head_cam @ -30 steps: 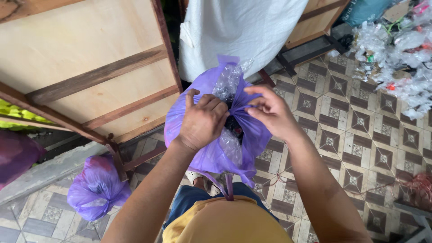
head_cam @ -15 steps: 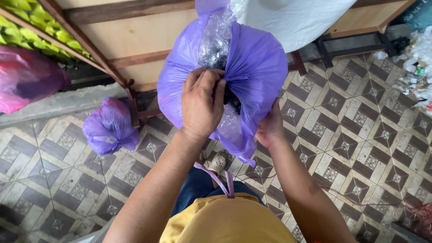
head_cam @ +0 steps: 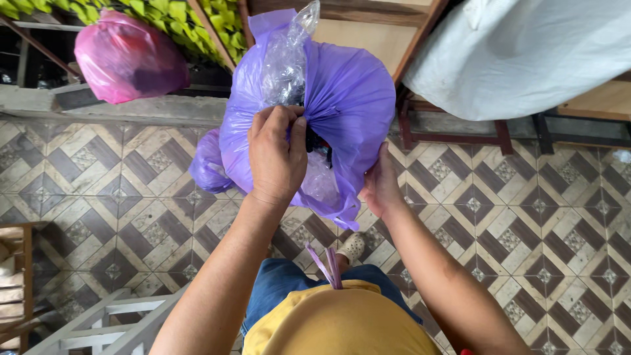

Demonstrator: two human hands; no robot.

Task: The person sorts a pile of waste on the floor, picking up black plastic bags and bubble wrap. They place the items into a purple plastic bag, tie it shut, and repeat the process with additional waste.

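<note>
My left hand (head_cam: 276,154) pinches the purple bag (head_cam: 348,98) neck; right hand (head_cam: 380,187) cups its side. Pink bag (head_cam: 128,56) upper left.

Head camera looks steeply down, close over the tiled floor (head_cam: 526,217).

1. Floor (head_cam: 98,190): patterned tiles, brown and cream diamonds.
2. Wooden frame (head_cam: 368,26) with plywood panel, upper centre.
3. Green foliage (head_cam: 171,16) at top left.
4. Pale steps (head_cam: 112,322), lower left.
5. Even daylight.
</note>
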